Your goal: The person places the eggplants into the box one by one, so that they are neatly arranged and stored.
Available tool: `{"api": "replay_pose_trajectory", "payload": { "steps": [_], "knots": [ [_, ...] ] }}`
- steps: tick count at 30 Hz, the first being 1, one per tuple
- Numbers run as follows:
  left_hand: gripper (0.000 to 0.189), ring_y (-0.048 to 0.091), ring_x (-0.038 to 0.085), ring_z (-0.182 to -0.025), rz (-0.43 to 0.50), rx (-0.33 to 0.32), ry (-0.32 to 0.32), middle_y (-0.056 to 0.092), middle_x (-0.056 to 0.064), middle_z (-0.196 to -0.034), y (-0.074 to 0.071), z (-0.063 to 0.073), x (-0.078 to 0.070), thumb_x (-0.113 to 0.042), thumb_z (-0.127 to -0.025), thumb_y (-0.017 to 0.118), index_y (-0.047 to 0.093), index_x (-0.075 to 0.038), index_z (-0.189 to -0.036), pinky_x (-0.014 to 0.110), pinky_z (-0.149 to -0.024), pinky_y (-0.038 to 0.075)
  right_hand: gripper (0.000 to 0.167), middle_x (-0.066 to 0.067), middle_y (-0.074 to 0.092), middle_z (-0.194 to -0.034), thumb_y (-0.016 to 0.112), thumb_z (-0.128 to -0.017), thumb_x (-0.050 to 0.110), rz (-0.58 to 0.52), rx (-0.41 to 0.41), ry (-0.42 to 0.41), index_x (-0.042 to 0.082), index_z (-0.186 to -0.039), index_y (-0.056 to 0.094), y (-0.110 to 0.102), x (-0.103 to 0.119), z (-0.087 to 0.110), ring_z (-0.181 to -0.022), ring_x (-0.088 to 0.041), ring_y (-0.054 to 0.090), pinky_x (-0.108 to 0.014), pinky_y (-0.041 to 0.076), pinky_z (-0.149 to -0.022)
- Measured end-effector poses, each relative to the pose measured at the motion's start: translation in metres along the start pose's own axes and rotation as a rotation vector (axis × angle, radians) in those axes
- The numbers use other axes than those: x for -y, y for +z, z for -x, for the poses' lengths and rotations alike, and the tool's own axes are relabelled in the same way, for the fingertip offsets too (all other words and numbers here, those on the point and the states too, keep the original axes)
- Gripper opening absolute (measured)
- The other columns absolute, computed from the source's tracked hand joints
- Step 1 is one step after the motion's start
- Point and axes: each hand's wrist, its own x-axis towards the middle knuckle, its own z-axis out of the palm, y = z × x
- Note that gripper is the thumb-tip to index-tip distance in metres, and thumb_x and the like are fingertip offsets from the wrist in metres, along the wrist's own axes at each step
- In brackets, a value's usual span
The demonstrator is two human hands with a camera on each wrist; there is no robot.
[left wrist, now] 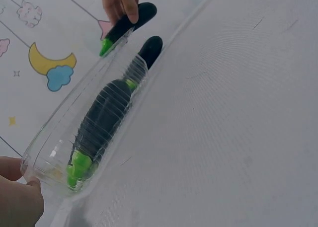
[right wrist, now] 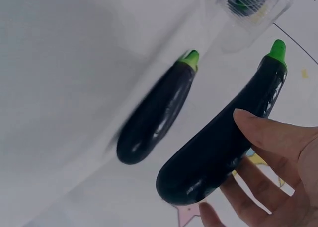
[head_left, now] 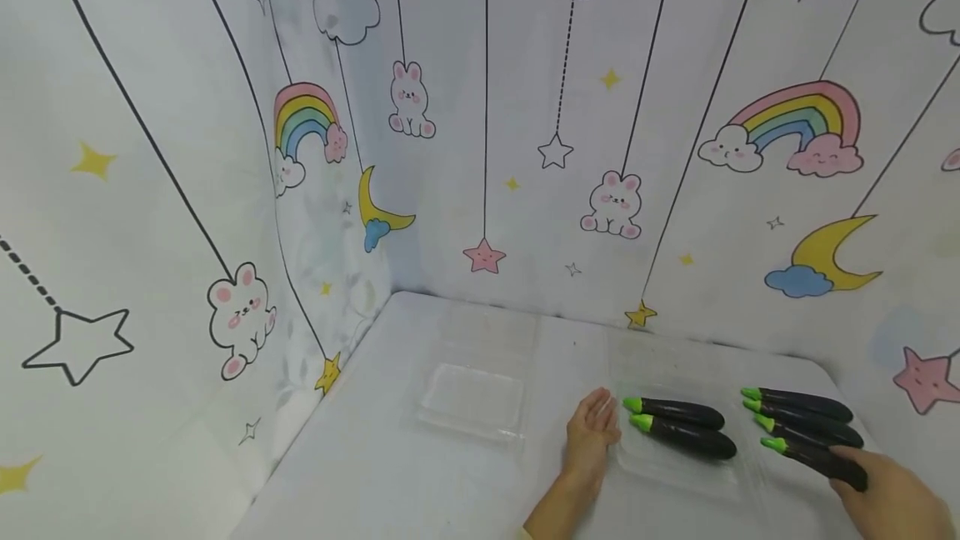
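Several dark eggplants with green stems are in view. My right hand [head_left: 892, 494] holds one eggplant [head_left: 817, 461] between thumb and fingers, raised off the table, its stem pointing left in the head view. More eggplants [head_left: 806, 402] lie side by side just beyond it; the held one partly covers them. Two eggplants [head_left: 686, 437] rest in a clear plastic container [head_left: 675, 473], stems to the left. At that container's left end, my left hand [head_left: 591, 440] touches the wall with fairly straight fingers. In the right wrist view, the held eggplant [right wrist: 223, 137] shows beside one lying eggplant [right wrist: 156, 113].
A second clear container [head_left: 472, 398] stands to the left on the white table [head_left: 360, 457], with nothing visible in it. Patterned cloth walls [head_left: 480, 190] with rabbits, stars and rainbows rise behind the table and along its left side.
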Motion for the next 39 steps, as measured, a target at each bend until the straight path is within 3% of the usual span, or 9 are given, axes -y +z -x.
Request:
{"api": "replay_pose_trajectory", "payload": {
  "steps": [13, 23, 33, 39],
  "knots": [
    [0.07, 0.046, 0.043, -0.144, 0.004, -0.002, 0.0, 0.054, 0.024, -0.148, 0.004, -0.001, -0.007, 0.032, -0.078, 0.05, 0.051, 0.007, -0.143, 0.042, -0.118, 0.042, 0.051, -0.039, 0.063, -0.111, 0.09, -0.075, 0.014, -0.017, -0.118, -0.101, -0.009, -0.115, 0.068, -0.01, 0.027, 0.007, -0.1, -0.061, 0.057, -0.073, 0.048, -0.084],
    [0.069, 0.047, 0.043, -0.143, 0.004, 0.001, 0.013, 0.053, 0.024, -0.148, 0.004, -0.001, -0.005, 0.032, -0.078, 0.049, 0.051, 0.008, -0.143, 0.042, -0.117, 0.043, 0.05, -0.039, 0.061, -0.117, 0.089, -0.075, 0.012, -0.031, -0.146, -0.112, -0.007, -0.117, 0.068, -0.015, 0.05, 0.018, -0.105, -0.062, 0.055, -0.074, 0.046, -0.087],
    [0.072, 0.049, 0.042, -0.142, -0.003, -0.009, 0.007, 0.054, 0.024, -0.147, 0.002, 0.001, -0.004, 0.033, -0.075, 0.051, 0.052, 0.006, -0.142, 0.039, -0.115, 0.045, 0.051, -0.037, 0.063, -0.117, 0.092, -0.074, 0.013, -0.049, -0.17, -0.201, -0.004, -0.117, 0.071, -0.009, 0.072, 0.023, -0.102, -0.059, 0.056, -0.073, 0.047, -0.079],
    [0.073, 0.051, 0.04, -0.14, -0.002, -0.017, -0.003, 0.054, 0.025, -0.147, 0.002, 0.002, -0.003, 0.032, -0.075, 0.052, 0.051, 0.007, -0.143, 0.039, -0.115, 0.046, 0.05, -0.036, 0.064, -0.116, 0.092, -0.072, 0.011, -0.051, -0.208, -0.233, -0.006, -0.114, 0.071, -0.008, 0.082, 0.025, -0.103, -0.059, 0.056, -0.076, 0.046, -0.082]
  ]
}}
